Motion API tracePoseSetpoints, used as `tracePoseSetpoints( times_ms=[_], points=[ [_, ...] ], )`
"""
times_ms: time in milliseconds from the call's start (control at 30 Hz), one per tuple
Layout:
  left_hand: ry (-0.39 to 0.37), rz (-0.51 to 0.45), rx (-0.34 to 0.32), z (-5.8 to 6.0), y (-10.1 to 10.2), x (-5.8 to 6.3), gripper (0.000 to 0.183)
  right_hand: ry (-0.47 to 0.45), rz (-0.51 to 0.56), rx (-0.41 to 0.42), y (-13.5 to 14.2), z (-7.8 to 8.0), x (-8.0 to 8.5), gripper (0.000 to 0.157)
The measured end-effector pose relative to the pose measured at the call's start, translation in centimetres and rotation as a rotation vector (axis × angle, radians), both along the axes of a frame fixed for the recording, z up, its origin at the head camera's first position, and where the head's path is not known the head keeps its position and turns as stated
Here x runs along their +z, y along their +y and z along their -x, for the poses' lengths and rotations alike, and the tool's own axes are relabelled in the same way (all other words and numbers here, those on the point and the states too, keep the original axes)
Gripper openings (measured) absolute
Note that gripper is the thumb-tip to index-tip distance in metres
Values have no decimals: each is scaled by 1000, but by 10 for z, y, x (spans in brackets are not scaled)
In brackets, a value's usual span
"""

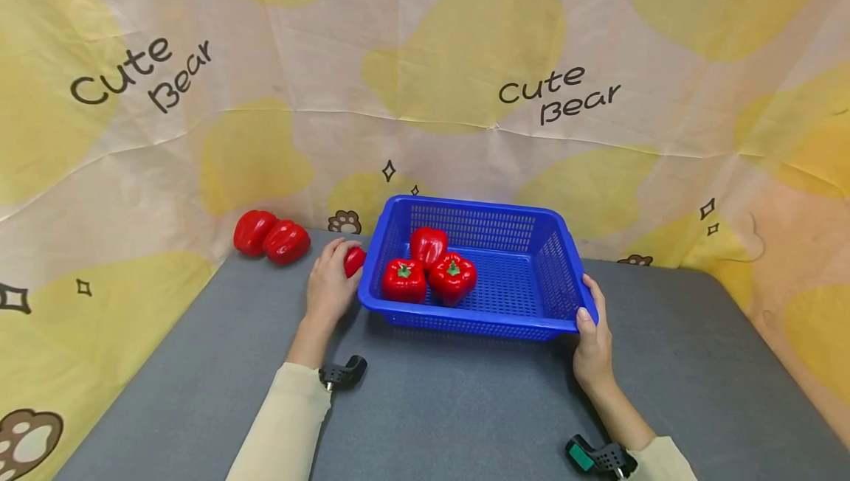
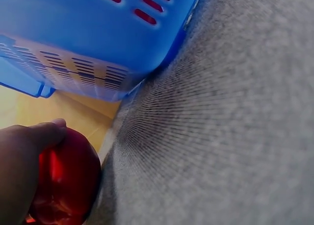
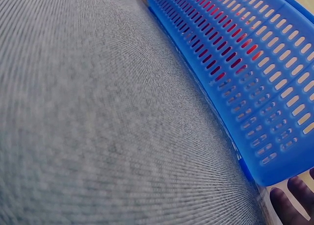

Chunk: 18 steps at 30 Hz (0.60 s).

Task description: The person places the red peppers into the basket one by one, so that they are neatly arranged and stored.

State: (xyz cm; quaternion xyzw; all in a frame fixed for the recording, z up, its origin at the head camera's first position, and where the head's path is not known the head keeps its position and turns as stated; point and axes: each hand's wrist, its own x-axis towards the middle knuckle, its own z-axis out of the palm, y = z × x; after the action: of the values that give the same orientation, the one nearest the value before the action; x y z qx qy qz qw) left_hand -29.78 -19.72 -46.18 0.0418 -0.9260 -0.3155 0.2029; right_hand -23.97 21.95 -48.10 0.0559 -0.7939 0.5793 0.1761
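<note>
Just left of the blue basket (image 1: 508, 322), my left hand (image 1: 330, 285) grips a red bell pepper (image 1: 354, 261), its fingers over the top. The left wrist view shows that pepper (image 2: 68, 178) low at the table surface, with the thumb along its side. My right hand (image 1: 593, 341) holds the basket's right front corner, thumb on the rim and fingers round the outer wall. Inside the basket, at its left end, sit three red bell peppers (image 1: 454, 279), two with green stems showing. In the right wrist view, fingertips (image 3: 283, 205) show below the basket's corner.
Two more red bell peppers (image 1: 287, 242) lie side by side at the table's back left. A patterned cloth (image 1: 458, 53) hangs behind the grey table (image 1: 451, 400). Each wrist wears a dark band, the left one (image 1: 343, 372) near the cream sleeve.
</note>
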Motion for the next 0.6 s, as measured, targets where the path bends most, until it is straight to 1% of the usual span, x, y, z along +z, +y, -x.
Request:
tracePoseSetpoints(
  times_ms=[367,600],
  points=[
    [-16,-37,1,-2,-1,3,47,6,9,14,-1,-1,0,59],
    [-37,-29,-11,-2,-2,4,47,-10,-17,-2,-1,-2,1,58]
  ],
)
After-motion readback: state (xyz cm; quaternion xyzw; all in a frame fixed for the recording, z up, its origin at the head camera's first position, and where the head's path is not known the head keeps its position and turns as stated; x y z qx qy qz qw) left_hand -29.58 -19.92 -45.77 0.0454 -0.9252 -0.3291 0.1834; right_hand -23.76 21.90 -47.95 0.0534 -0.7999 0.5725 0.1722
